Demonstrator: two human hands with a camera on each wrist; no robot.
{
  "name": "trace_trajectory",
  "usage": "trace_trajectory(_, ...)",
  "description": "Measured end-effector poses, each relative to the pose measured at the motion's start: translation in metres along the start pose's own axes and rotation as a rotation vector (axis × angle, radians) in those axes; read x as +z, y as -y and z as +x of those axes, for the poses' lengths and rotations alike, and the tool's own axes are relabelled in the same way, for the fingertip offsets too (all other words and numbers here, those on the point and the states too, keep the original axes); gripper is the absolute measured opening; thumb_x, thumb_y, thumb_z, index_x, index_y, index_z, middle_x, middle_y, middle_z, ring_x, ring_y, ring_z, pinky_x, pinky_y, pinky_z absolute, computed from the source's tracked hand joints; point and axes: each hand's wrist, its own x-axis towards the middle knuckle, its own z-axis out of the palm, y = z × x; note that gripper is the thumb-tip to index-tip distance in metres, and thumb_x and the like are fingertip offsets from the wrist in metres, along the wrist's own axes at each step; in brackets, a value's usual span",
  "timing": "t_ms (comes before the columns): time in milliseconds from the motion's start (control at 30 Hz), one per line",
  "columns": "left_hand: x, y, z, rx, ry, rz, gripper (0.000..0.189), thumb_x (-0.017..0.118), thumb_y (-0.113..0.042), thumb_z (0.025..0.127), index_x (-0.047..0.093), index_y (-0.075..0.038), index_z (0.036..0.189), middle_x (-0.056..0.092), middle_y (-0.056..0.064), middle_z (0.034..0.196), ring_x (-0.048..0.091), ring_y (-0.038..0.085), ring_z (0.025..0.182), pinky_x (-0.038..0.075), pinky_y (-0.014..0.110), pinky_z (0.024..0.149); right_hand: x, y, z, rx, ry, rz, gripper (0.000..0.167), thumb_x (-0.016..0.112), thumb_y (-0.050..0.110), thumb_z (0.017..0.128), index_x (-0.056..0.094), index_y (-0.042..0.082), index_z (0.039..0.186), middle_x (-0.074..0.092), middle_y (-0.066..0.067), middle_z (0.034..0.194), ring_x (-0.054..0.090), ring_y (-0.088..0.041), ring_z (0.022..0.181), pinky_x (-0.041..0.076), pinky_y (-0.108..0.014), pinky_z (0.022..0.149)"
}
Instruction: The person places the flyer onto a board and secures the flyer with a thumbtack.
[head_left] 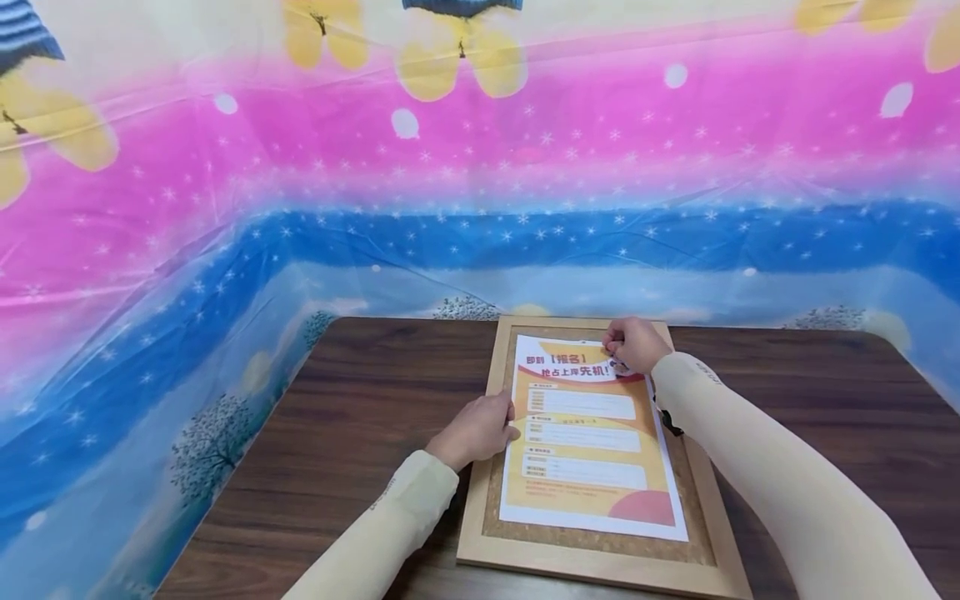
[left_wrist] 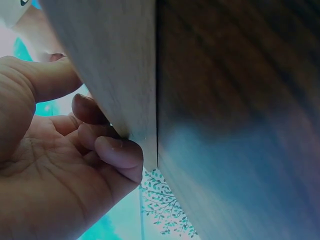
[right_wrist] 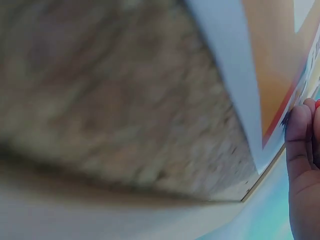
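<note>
A printed poster (head_left: 577, 500) in orange, red and white lies on a cork board (head_left: 491, 508) with a light wood frame (head_left: 480, 533). My left hand (head_left: 480, 427) rests at the left side, its fingers by the poster's left edge. In the left wrist view, its bent fingers (left_wrist: 117, 150) touch the frame (left_wrist: 125, 60). At the poster's upper right corner, my right hand (head_left: 637, 346) has thumb and fingertips together. Between them a bit of a small red push pin (right_wrist: 317, 103) shows in the right wrist view; the fingers hide most of it.
The board lies on a dark wood table (head_left: 352, 400), with its top end near the far edge. Behind hangs a pink and blue printed cloth (head_left: 480, 233). A black strap (head_left: 667, 417) sits at my right wrist.
</note>
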Motion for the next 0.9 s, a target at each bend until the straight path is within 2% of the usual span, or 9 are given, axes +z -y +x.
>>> trace_trajectory(267, 0.004, -0.004, 0.004, 0.006, 0.001, 0.004, 0.017, 0.066, -0.017, 0.09, 0.052, -0.009, 0.094, 0.049, -0.001, 0.078, 0.049, 0.015, 0.066, 0.042, 0.028, 0.058, 0.005, -0.004, 0.011, 0.067, 0.011, 0.004, 0.01, 0.05, 0.003, 0.097, 0.059, 0.005, 0.094, 0.056, -0.013, 0.09, 0.053, -0.027, 0.078, 0.044, -0.029, 0.052)
trace_trajectory(467, 0.002, -0.003, 0.004, 0.013, -0.002, 0.003, 0.016, 0.066, -0.015, 0.09, 0.052, -0.007, 0.094, 0.05, 0.0, 0.078, 0.049, 0.016, 0.066, 0.042, 0.028, 0.059, 0.004, -0.001, 0.015, 0.079, 0.023, 0.025, 0.012, 0.051, 0.012, 0.099, 0.06, 0.005, 0.094, 0.058, -0.013, 0.087, 0.052, -0.024, 0.063, 0.043, -0.03, 0.047)
trace_trajectory(633, 0.0, -0.003, 0.002, -0.005, 0.0, 0.002, 0.016, 0.066, -0.015, 0.09, 0.052, -0.007, 0.094, 0.05, 0.0, 0.078, 0.049, 0.016, 0.066, 0.042, 0.028, 0.058, 0.0, 0.001, 0.021, 0.059, 0.06, 0.051, 0.012, 0.051, 0.008, 0.098, 0.061, 0.004, 0.095, 0.06, -0.012, 0.084, 0.052, -0.023, 0.068, 0.042, -0.032, 0.055)
trace_trajectory(767, 0.0, -0.002, 0.001, -0.014, -0.002, -0.004, 0.016, 0.066, -0.015, 0.09, 0.052, -0.007, 0.094, 0.05, 0.0, 0.078, 0.049, 0.015, 0.066, 0.042, 0.027, 0.057, -0.002, 0.0, 0.028, 0.097, 0.099, 0.109, 0.011, 0.052, 0.007, 0.097, 0.062, 0.003, 0.098, 0.06, -0.011, 0.085, 0.054, -0.023, 0.072, 0.043, -0.033, 0.063)
trace_trajectory(900, 0.001, 0.001, 0.001, -0.015, -0.002, -0.003, 0.017, 0.066, -0.015, 0.09, 0.052, -0.006, 0.096, 0.051, 0.0, 0.079, 0.05, 0.015, 0.067, 0.043, 0.027, 0.057, -0.001, 0.0, 0.033, 0.132, 0.12, 0.142, 0.012, 0.052, 0.008, 0.098, 0.063, 0.003, 0.1, 0.06, -0.012, 0.085, 0.053, -0.023, 0.071, 0.044, -0.033, 0.064)
